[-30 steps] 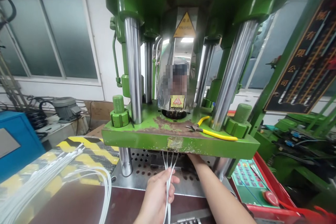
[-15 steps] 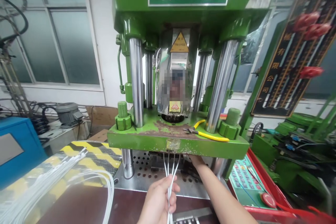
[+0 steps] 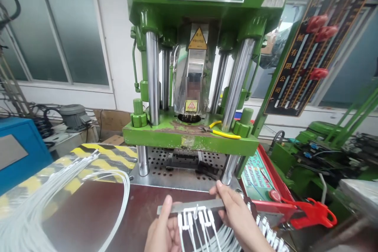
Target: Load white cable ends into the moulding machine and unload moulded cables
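Note:
Both my hands hold a flat grey metal bar in front of the green press. My left hand grips its left end and my right hand its right end. Several white moulded plugs with white cables hang from the bar's lower edge, joined by a white runner. The cables run down out of view between my hands. The press's lower mould area is open, with nothing of mine inside it.
A bundle of loose white cables lies on the left over yellow-black hazard striping. Yellow-handled cutters rest on the press platen. A control panel and a red tool sit on the right. A blue box stands at far left.
My hands came back out from under the platen. The left hand let go of the cable strands, and both hands now hold the metal bar with the moulded plugs, pulled toward me.

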### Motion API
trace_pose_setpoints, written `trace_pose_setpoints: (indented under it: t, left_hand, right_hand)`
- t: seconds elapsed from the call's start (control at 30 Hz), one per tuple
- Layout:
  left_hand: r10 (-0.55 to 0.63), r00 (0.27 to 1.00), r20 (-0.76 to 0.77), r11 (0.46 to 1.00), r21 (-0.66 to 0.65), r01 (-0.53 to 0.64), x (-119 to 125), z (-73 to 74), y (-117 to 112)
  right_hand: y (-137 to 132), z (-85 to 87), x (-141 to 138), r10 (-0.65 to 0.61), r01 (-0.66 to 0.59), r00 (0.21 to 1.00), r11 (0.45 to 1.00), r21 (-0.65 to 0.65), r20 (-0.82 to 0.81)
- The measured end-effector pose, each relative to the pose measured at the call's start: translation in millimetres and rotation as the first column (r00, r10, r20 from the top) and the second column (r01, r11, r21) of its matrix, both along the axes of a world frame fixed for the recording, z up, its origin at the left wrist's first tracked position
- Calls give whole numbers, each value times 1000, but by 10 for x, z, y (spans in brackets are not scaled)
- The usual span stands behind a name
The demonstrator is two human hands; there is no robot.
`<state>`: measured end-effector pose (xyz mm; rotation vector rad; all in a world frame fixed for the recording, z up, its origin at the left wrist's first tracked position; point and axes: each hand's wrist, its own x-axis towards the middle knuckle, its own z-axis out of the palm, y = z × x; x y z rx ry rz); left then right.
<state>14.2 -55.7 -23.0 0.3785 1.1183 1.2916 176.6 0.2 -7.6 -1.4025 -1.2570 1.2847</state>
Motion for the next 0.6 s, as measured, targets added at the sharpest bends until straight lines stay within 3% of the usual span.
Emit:
trace_pose_setpoints:
  t: [0.1,0.2,0.3,0.5,0.6]
  left_hand:
    - [87,989,-120,996,36,-83,-31,177,21]
    - [80,982,-173,995,68,-69,-17,270,-19]
    - [43,975,-219,997,74,-27,0,298,-56]
    - [11,935,-354,992,119,34,15,290,-57]
    - [4,926,-379,993,109,40,23,282,-61]
  right_hand:
    - [-268,162,75,121,-161,969,970,182,215]
    - [-460,327,168,161,-416,834,811,411,527]
    - [-558,389,195,175,-597,679,696,398,713]
    - [-529,251,112,-15,-669,520,615,418,854]
    - [-509,232,146,3,-655,521,642,397,854]
